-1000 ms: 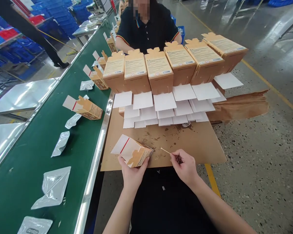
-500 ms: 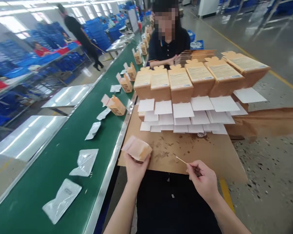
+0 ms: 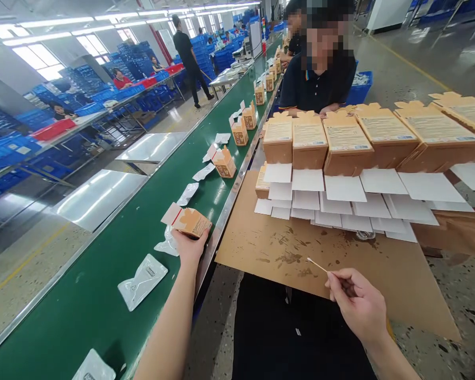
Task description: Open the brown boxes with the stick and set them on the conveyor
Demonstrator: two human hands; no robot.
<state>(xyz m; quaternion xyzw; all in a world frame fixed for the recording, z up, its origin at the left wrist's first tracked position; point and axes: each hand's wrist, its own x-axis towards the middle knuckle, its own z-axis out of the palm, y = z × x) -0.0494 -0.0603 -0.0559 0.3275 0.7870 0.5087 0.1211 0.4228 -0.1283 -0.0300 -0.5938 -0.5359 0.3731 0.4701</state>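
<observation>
My left hand point(image 3: 190, 250) is closed round a small orange-brown carton point(image 3: 192, 221) with its white top flap raised, over the near edge of the green conveyor belt point(image 3: 103, 279). Partly behind that carton lies a silver pouch point(image 3: 167, 244); another silver pouch point(image 3: 143, 281) rests nearer to me. My right hand point(image 3: 358, 301) pinches a thin cotton swab point(image 3: 316, 264), its white tip pointing up and left above the brown cardboard sheet point(image 3: 253, 232). Dark wet smears point(image 3: 291, 253) mark the cardboard below the tip.
Stacked cartons point(image 3: 348, 148) with white flaps cover the back of the cardboard. Farther up the belt stand several open cartons point(image 3: 224, 162) beside pouches. A co-worker point(image 3: 316, 84) sits behind the stack. A metal rail point(image 3: 237, 195) edges the belt.
My left hand has carried the carton left, from above the cardboard to the belt. My right hand still holds the swab. The view has swung left, and pouches on the belt have shifted.
</observation>
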